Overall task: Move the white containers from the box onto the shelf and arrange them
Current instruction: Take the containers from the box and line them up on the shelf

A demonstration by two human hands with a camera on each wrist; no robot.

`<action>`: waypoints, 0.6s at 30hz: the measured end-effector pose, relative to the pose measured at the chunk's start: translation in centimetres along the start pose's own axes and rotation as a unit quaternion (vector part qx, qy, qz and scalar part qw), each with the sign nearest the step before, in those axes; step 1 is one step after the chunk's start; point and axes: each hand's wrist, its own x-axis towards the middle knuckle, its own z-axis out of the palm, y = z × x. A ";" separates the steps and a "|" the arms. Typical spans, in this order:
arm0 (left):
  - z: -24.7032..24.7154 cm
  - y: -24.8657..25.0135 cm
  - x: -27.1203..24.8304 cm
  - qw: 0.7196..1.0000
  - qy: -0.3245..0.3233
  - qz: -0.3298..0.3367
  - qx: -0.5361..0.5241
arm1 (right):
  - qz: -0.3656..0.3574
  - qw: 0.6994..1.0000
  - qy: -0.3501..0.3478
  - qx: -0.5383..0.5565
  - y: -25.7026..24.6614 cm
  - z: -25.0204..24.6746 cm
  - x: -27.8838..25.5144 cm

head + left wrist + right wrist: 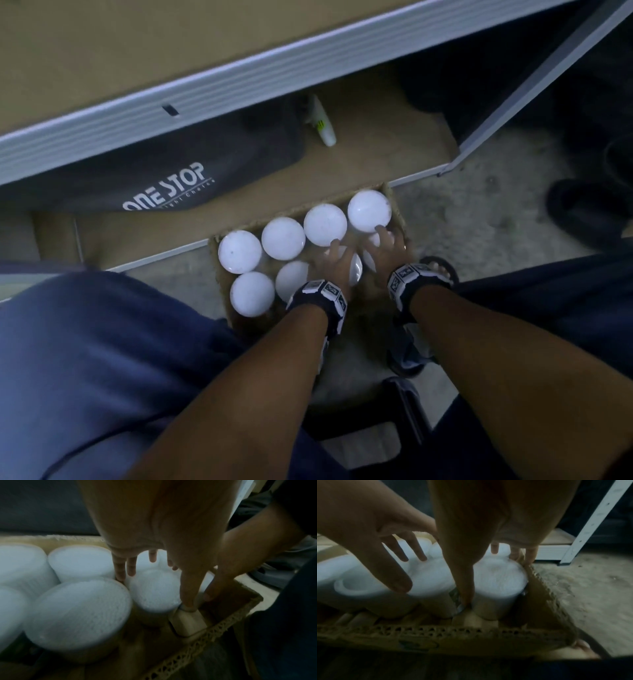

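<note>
A cardboard box (214,248) on the floor holds several white round-lidded containers (283,238) in two rows. Both my hands reach down into its near right part. My left hand (337,260) is spread over one container (150,597), fingers straight down its far side and thumb (187,601) down its near side. Spread the same way, my right hand (387,245) covers the corner container (501,588), thumb (465,596) between two containers and fingers at the box wall. The containers look blurred under both hands. The shelf (171,102) stands just behind the box.
On the low shelf board lie a dark bag (164,178) printed ONE STOP and a white spray bottle (320,120). A white shelf upright (534,85) rises at the right. My sandalled foot (438,269) is beside the box, and a black shoe (582,209) sits further right.
</note>
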 end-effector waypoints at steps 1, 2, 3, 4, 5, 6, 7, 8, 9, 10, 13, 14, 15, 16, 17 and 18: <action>0.7 0.1 0.3 1.000 0.006 -0.004 0.006 | 0.004 1.000 0.004 -0.012 -0.1 0.1 0.0; 1.1 0.2 0.5 1.000 0.011 -0.007 0.019 | 0.007 1.000 0.013 -0.019 -0.2 0.3 0.1; 1.4 0.3 0.6 0.999 0.017 -0.006 0.028 | 0.010 0.999 0.025 -0.027 -0.4 0.4 0.1; 1.6 0.4 0.6 0.999 0.023 -0.003 0.037 | 0.012 0.999 0.038 -0.033 -0.5 0.6 0.1; 1.8 0.4 0.8 0.998 0.030 -0.001 0.047 | 0.014 0.998 0.049 -0.036 -0.5 0.6 0.1; 1.9 0.3 0.9 0.998 0.040 0.002 0.052 | 0.014 0.998 0.056 -0.038 -0.5 0.6 0.3; 2.0 0.3 1.0 0.998 0.044 0.003 0.050 | 0.014 0.998 0.056 -0.040 -0.5 0.6 0.4; 2.1 0.2 1.1 0.998 0.045 0.004 0.048 | 0.015 0.998 0.053 -0.043 -0.5 0.5 0.5; 2.0 0.0 1.2 0.998 0.048 0.007 0.042 | 0.018 0.997 0.053 -0.045 -0.6 0.3 0.6; 1.9 -0.1 1.3 0.998 0.046 0.011 0.040 | 0.021 0.997 0.054 -0.047 -0.7 0.2 0.6; 1.2 -0.5 1.2 0.999 0.027 0.020 0.034 | 0.028 0.997 0.046 -0.053 -1.0 -0.5 0.4; 0.9 -0.6 1.1 0.999 0.015 0.017 0.025 | 0.030 0.997 0.041 -0.052 -1.0 -0.7 0.4; 0.6 -0.8 1.1 1.000 0.006 0.012 0.011 | 0.032 0.998 0.038 -0.044 -1.0 -0.9 0.3; 0.2 -0.9 1.0 1.000 -0.001 0.008 -0.005 | 0.036 0.998 0.032 -0.034 -1.0 -1.2 0.1; -0.3 -0.9 0.8 1.000 -0.008 0.002 -0.020 | 0.043 0.998 0.030 -0.021 -1.0 -1.6 -0.1; -0.9 -0.9 0.7 0.999 -0.016 -0.003 -0.032 | 0.053 0.998 0.030 -0.006 -1.0 -2.1 -0.4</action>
